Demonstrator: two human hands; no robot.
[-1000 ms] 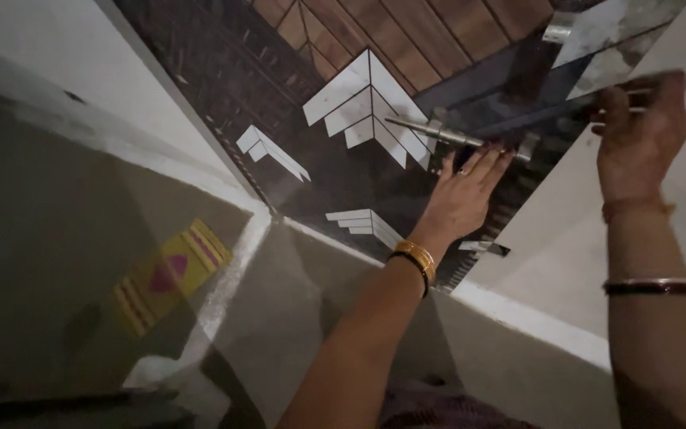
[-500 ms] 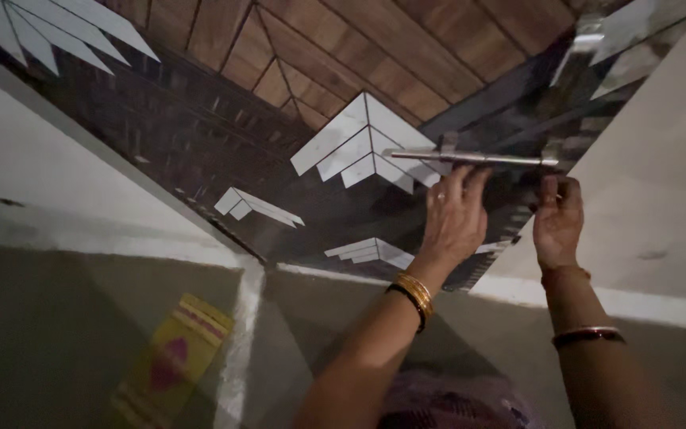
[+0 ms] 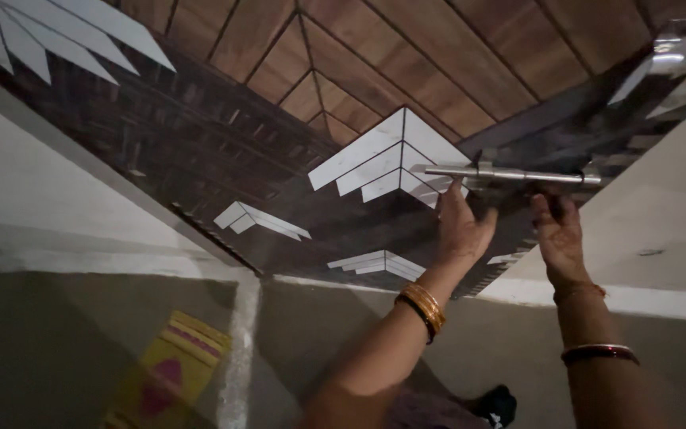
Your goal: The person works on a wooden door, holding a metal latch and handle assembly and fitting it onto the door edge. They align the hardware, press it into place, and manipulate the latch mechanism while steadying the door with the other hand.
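yellow-and-pink flat packet [image 3: 170,367] well left, below hands | left hand [image 3: 460,226] fingers spread, propping slim silver metal bar [image 3: 510,173] from beneath | right hand [image 3: 559,234] loosely curled under bar's right end | risk: unclamped bar may slip sideways

Two hands at a long silver metal bar handle [image 3: 514,173]

Left hand [image 3: 462,230] and right hand [image 3: 559,238] reach it on a dark patterned panel [image 3: 224,167].

Silver rod [image 3: 518,173], white-chevroned dark door [image 3: 295,199]
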